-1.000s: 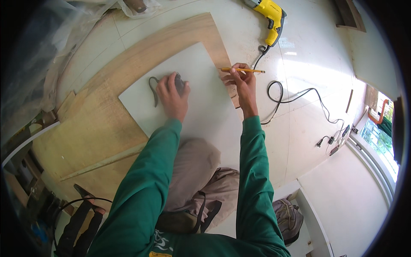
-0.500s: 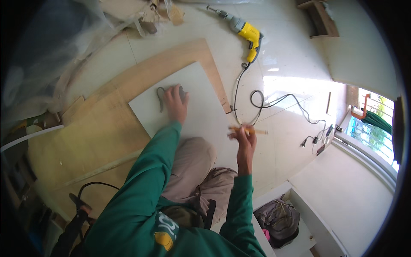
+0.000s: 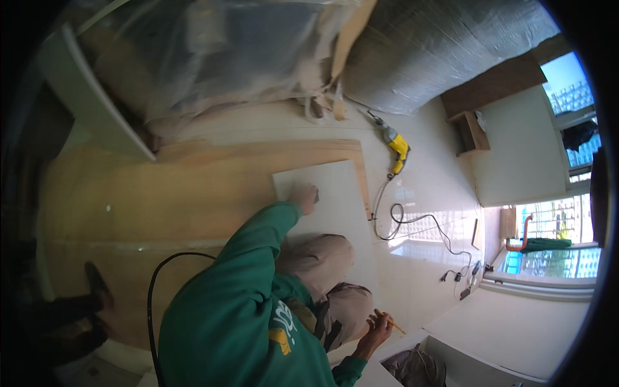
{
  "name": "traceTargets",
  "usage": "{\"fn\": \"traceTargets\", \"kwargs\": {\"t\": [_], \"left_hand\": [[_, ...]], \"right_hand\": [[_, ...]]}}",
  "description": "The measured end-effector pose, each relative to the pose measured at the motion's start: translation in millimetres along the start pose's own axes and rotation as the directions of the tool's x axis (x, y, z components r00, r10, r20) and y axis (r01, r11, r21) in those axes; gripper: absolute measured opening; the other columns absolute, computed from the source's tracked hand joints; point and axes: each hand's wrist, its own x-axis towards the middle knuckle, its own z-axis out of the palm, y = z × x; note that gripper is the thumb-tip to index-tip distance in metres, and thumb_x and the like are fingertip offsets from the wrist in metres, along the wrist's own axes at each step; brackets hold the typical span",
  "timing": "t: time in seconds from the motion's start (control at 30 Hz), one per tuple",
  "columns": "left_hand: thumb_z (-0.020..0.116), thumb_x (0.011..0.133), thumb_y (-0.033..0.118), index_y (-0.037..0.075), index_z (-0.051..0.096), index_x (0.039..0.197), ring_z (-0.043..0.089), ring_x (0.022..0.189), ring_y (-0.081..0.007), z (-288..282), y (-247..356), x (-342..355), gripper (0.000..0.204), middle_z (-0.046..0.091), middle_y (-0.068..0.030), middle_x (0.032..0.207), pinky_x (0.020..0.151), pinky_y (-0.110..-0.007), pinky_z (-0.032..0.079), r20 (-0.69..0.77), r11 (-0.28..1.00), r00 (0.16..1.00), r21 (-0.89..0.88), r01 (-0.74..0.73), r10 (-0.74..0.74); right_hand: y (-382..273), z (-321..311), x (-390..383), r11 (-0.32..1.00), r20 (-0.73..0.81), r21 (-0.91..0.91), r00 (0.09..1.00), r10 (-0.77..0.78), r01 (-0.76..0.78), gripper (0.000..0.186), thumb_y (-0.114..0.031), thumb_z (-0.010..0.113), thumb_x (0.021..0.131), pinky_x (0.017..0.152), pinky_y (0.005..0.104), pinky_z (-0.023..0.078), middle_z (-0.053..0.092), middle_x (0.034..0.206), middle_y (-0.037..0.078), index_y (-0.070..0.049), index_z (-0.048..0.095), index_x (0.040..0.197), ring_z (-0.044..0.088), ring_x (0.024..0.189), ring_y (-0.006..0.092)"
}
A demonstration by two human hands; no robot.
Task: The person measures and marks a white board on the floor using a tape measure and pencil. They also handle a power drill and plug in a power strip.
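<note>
A white board [image 3: 342,193] lies on a larger light-brown wooden sheet, partly under my bent knees. On its upper part rests my left hand [image 3: 303,197], blurred and closed over a small dark object [image 3: 316,195] whose kind I cannot make out. To the right of my knee, my right hand [image 3: 379,330] pinches a yellow-orange pencil [image 3: 394,324], its far end pointing down and right. That hand is off the board, near the white cabinet box.
The brown sheet [image 3: 161,193] covers the floor leftward. A yellow-grey drill [image 3: 395,145] lies beyond the board, its black cord [image 3: 425,216] looping right. Plastic-wrapped items [image 3: 251,58] stand at the back. A bag [image 3: 416,369] sits in the white box; another person's foot [image 3: 97,287] is at left.
My view has swung up and left, showing more of the room. The right hand with the pencil has drawn back from beside the board to beside my knee. My left hand stays on the board.
</note>
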Motion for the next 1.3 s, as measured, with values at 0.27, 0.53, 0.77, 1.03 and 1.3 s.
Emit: {"fn": "traceTargets", "kwargs": {"t": [0.27,0.53,0.77,1.03,1.3], "left_hand": [[0.073,0.094,0.043,0.009,0.066,0.12,0.07,0.091,-0.0208,-64.5,-3.5,-138.6,0.043,0.066,-0.008,0.098,0.076,-0.041,0.058,0.287,-0.055,0.917,-0.958,0.283,-0.277],[0.058,0.102,0.036,0.009,0.066,0.107,0.074,0.083,-0.0229,-286.0,-96.0,-196.2,0.029,0.072,-0.0085,0.092,0.064,-0.039,0.062,-0.085,-0.121,0.957,-0.985,-0.123,-0.276],[0.064,0.094,0.024,0.007,0.071,0.102,0.072,0.08,-0.0232,-590.5,-216.9,-296.0,0.019,0.07,-0.0101,0.091,0.072,-0.04,0.06,-0.807,0.801,0.378,-0.555,-0.225,-0.453],[0.068,0.09,0.019,0.027,0.063,0.142,0.068,0.122,-0.0366,-790.7,-284.1,-339.7,0.053,0.062,-0.005,0.149,0.094,-0.054,0.056,-0.985,0.713,0.159,0.155,0.684,0.061],[0.066,0.089,0.015,0.031,0.057,0.15,0.072,0.116,-0.0384,-824.1,-308.0,-335.9,0.064,0.076,-0.0105,0.123,0.094,-0.056,0.057,-0.933,0.652,0.35,0.219,0.726,-0.077]], "right_hand": [[-96.7,64.8,44.2,0.935,0.366,0.005,0.87,-0.331,0.354,0.025,-0.028,0.057,0.112,0.079,0.0335,0.057,0.072,0.095,0.012,-0.005,0.063,0.105,0.07,0.088,0.0204],[-72.6,96.3,57.8,0.948,0.47,0.015,0.835,-0.286,0.317,0.033,-0.031,0.051,0.11,0.063,0.0284,0.042,0.065,0.082,0.009,-0.004,0.062,0.093,0.054,0.063,0.012],[37.5,82.3,47.3,0.968,0.351,-0.197,0.933,-0.078,0.155,0.014,-0.023,0.065,0.101,0.045,0.0238,0.02,0.038,0.062,-0.009,-0.013,0.065,0.092,0.031,0.05,0.0027],[22.1,98.1,93.6,0.902,0.363,-0.39,0.931,-0.035,0.186,0.024,-0.03,0.058,0.108,0.043,0.0266,0.02,0.037,0.064,-0.006,-0.009,0.067,0.101,0.03,0.049,0.0052],[22.7,73.5,86.2,0.899,0.318,-0.365,0.94,-0.124,0.242,0.026,-0.032,0.057,0.109,0.04,0.0263,0.019,0.038,0.06,-0.006,-0.01,0.069,0.104,0.031,0.046,0.0051]]}}
